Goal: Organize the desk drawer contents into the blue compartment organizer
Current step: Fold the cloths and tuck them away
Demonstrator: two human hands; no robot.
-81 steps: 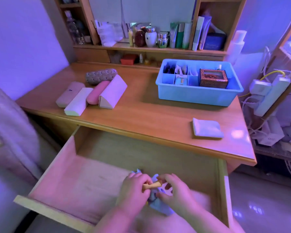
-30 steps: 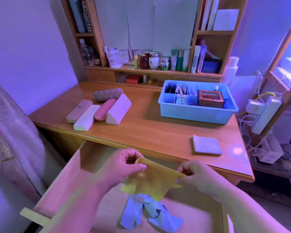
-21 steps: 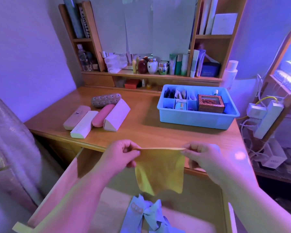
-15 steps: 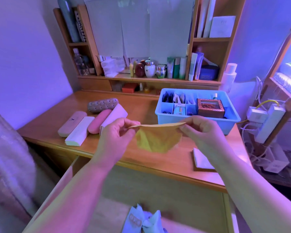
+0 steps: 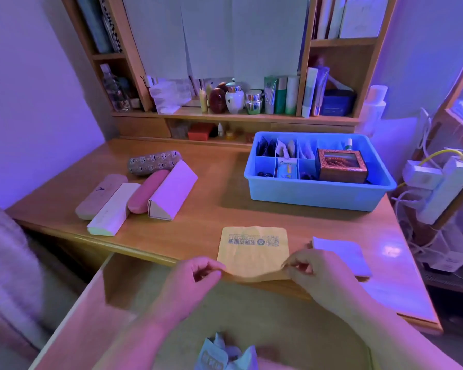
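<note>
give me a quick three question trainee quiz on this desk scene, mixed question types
1. True or false: the yellow cloth lies spread flat on the desk.
2. Which hand touches the yellow cloth's near edge? A) left hand only B) right hand only C) both
3. Fill in: the patterned box sits inside the blue ____.

Key: 1 true; 2 C; 3 organizer

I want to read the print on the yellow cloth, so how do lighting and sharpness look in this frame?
Head view: purple-blue cast tints everything; the print on the yellow cloth is visible but too soft to read; glare patch on the desk at right; wide-angle bending at the edges; forearms near the bottom are blurred.
</note>
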